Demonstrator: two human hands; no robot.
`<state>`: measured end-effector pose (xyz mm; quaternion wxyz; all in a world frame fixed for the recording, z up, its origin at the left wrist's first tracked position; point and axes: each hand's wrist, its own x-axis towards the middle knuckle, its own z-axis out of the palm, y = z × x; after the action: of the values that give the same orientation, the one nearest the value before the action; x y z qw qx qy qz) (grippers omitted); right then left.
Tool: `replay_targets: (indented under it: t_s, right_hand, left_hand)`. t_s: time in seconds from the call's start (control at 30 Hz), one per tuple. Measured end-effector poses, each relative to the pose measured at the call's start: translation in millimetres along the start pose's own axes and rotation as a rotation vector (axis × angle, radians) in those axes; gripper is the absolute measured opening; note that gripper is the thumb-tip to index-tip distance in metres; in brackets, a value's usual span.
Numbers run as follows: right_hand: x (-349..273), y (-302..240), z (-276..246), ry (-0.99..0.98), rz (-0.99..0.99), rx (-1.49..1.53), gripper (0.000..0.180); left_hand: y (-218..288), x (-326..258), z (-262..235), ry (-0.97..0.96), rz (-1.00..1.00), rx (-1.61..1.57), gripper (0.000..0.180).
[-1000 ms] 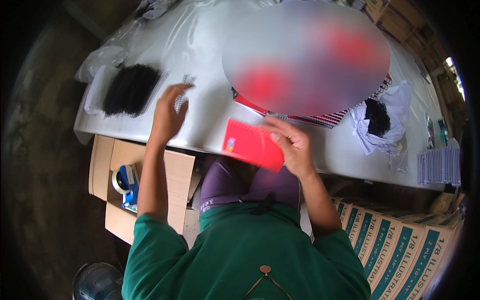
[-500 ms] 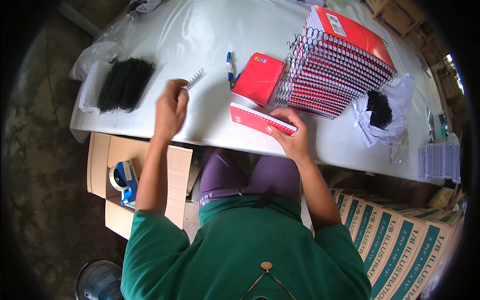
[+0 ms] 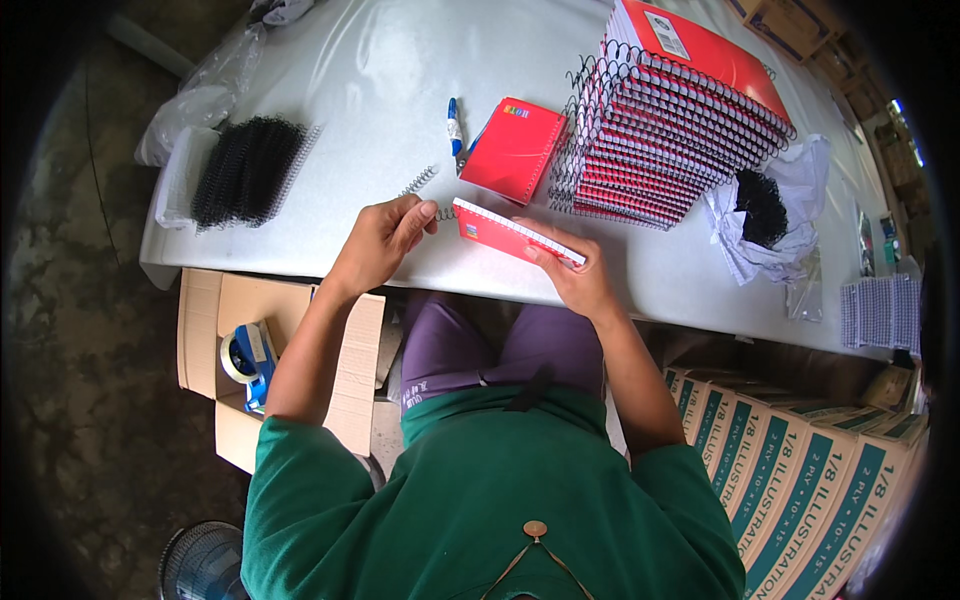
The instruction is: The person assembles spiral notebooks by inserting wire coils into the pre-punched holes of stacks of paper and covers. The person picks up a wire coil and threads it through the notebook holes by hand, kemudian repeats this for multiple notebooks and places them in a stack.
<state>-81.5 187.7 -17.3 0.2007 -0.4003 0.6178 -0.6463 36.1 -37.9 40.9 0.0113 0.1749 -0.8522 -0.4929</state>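
Observation:
My left hand [image 3: 388,238] pinches a black spiral binding coil [image 3: 446,213], whose end meets the near left corner of a small red notebook [image 3: 500,238]. A stretch of coil [image 3: 420,180] also shows beyond the fingers; I cannot tell whether it is the same piece. My right hand [image 3: 575,272] grips the notebook at its right end, tilted with its white punched edge upward. Just beyond lies another red notebook [image 3: 515,150], flat on the table. To its right rises a tall stack of red coil-bound notebooks [image 3: 670,140].
A bundle of black coils [image 3: 250,172] lies at the left on the white-covered table [image 3: 360,110]. A blue marker [image 3: 454,128] sits near the flat notebook. More coils [image 3: 760,208] rest on crumpled wrapping at right. An open carton [image 3: 345,375] with a tape dispenser stands below; boxes [image 3: 790,470] line the lower right.
My left hand has moved right with the coil, bringing it to the notebook's left end. The notebook has shifted slightly left and tilted a little more in my right hand.

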Motion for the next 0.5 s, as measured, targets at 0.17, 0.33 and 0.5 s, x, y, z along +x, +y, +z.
replay_targets:
  t_s: [0.17, 0.33, 0.5]
  right_hand:
    - [-1.1, 1.6, 0.3, 0.003, -0.073, -0.045, 0.03]
    - [-1.5, 0.6, 2.9, 0.023, -0.102, -0.086, 0.034]
    - [-0.6, -3.2, 3.5, 0.0, -0.161, -0.16, 0.035]
  left_hand:
    - [14.2, 9.3, -6.6, -0.1, -0.252, -0.239, 0.049]
    - [10.6, 23.9, -19.3, -0.28, -0.474, -0.558, 0.048]
    - [9.2, 25.5, -17.8, -0.13, 0.035, -0.466, 0.018]
